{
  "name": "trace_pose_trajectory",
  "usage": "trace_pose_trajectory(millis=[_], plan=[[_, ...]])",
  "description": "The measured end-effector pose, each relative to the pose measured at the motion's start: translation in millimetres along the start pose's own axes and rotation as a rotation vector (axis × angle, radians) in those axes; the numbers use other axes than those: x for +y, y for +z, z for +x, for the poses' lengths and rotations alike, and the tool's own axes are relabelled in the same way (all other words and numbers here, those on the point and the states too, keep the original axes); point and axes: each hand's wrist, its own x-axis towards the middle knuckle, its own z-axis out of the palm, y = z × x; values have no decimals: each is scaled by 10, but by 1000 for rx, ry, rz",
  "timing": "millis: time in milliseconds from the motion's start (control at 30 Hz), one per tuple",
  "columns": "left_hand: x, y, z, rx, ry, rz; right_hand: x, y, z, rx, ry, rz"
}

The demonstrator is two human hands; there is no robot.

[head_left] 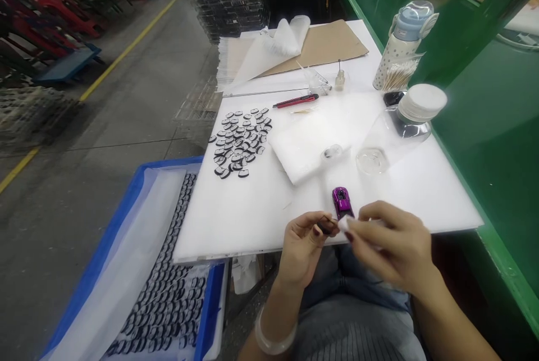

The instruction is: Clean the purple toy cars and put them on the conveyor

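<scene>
A white-covered tabletop (pixel 236 220) is set on a grey workshop floor (pixel 126 108), which is crossed by a yellow line. To the right it is bordered by a green surface (pixel 484 142). At its far end a brown sheet (pixel 332 44) is partly covered by crumpled white wrapping (pixel 273 49). Many small dark-edged pieces (pixel 240 142) are scattered on its left side, and more are laid out in rows in a blue-edged tray (pixel 138 181) below. A red cutter (pixel 296 101), a small glass bottle (pixel 339 80), a clear jar with a white lid (pixel 422 103), a polka-dotted bottle (pixel 398 46) and a bundle of cotton swabs (pixel 399 73) are also seen on or beside the tabletop.

Both hands are held close together at the near edge. By the left hand (pixel 301 246), a small dark piece (pixel 326 225) is pinched between thumb and fingers. By the right hand (pixel 391 240), a bit of white material (pixel 345 223) is gripped between the fingertips and is held up against or just beside the dark piece; contact cannot be told, as the right hand is blurred.

A purple toy car (pixel 342 201) is seen on the tabletop just beyond the fingers, its near end partly hidden by them. Beyond it, a white foam pad (pixel 303 147) is laid flat.
</scene>
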Motion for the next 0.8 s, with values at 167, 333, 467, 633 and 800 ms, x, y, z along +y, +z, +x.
trace_pose_trajectory(millis=[167, 333, 467, 633, 800], plan=[[-61, -35, 2, -79, 176, 122, 14, 58, -108, 28, 549, 421], [-119, -83, -22, -219, 357, 409, -8, 324, -161, -24, 812, 880], [-134, -89, -25, -227, 355, 409, -15, 447, -185, 134, 789, 1061], [-113, -131, -14, -268, 295, 415, -61, 476, -172, 147, 912, 1106], [-68, -119, -9, -250, 216, 291, -74, 473, -168, 78, 886, 1112]])
